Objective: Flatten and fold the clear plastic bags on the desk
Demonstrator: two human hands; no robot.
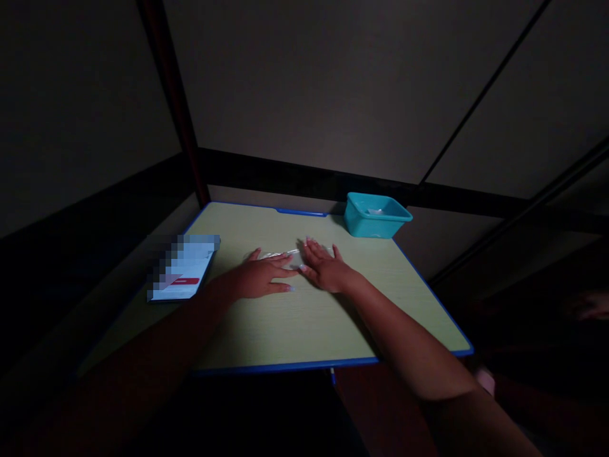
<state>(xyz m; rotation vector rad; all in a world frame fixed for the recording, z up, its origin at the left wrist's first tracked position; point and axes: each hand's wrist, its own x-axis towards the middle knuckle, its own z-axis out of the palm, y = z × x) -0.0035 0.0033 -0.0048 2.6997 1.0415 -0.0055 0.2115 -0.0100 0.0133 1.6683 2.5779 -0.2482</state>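
A clear, shiny plastic piece [295,258] lies flat near the middle of the table, partly covered by both hands. My left hand [263,277] rests on its left part with the fingers spread and pointing right. On its right part lies my right hand [325,265], palm down, fingers stretched out toward the back left. The fingertips of the two hands are close together. What the plastic is, and whether anything is inside it, cannot be made out.
The pale table [285,330] has a blue edge. A turquoise basket [378,225] with something whitish inside stands at the back right corner. On the left lies a lit tablet or phone [183,270], partly pixelated. Walls rise behind. Part of a person's hand [592,305] shows at far right.
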